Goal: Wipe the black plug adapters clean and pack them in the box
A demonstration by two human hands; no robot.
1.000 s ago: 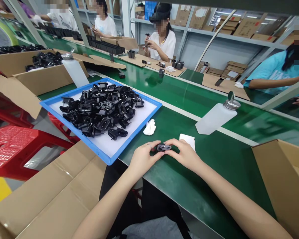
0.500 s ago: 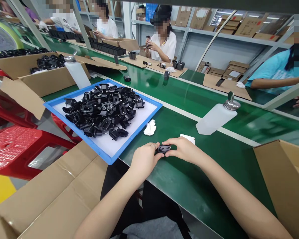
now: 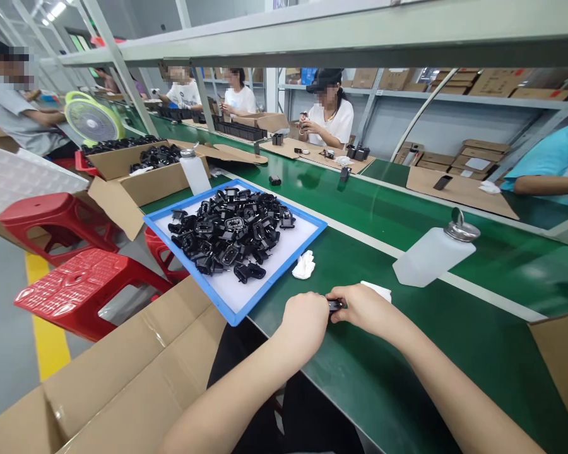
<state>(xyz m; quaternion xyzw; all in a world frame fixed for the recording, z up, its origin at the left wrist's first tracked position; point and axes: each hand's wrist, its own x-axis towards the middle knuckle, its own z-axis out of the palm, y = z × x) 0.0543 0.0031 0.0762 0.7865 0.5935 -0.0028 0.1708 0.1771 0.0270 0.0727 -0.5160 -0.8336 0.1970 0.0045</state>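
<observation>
Pinches a black plastic housing [image 3: 334, 306] in the right hand [image 3: 361, 307], with thumb and fingertips nearly closed — above the green table [image 3: 478, 340], near right of the blue-rimmed tray [image 3: 281, 272]. Curls the left hand [image 3: 307, 321] at the housing's left end — with fingers hidden, impossible to judge their opening.

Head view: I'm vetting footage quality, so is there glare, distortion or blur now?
Head view: pale glare on the far green surface, highlights on the near red stool; nearer bottle and farther bottle splay outward, likely wide-angle distortion; black part too hidden to judge for blur.
</observation>
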